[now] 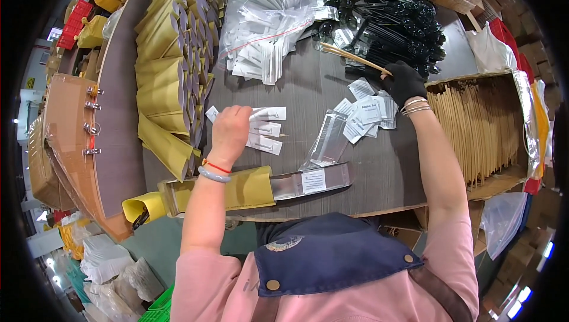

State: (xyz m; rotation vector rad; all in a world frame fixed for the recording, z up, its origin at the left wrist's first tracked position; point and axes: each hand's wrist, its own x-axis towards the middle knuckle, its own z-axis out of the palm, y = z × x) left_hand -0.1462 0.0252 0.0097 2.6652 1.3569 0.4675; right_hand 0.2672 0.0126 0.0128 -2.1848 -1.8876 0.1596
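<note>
My bare left hand [231,131] is closed, with its curled fingertips at the end of a small white packet [268,113]. More such packets fan out beside and partly under that hand. In a black glove, my right hand [405,82] grips a few thin wooden sticks [355,58] that point to the far left. Just left of it lies a loose pile of square alcohol pad sachets [366,112]. A clear flat plastic pouch [329,138] rests between the hands. Near the table edge, under my left forearm, is a yellow sleeve [248,187] with a clear labelled bag [314,181] extending from it.
Folded yellow sleeves [172,79] stand stacked at the left. A clear bag of white packets [267,26] and a heap of black wrapped utensils [391,26] sit at the back. On the right, an open carton [492,181] holds many wooden sticks [474,126].
</note>
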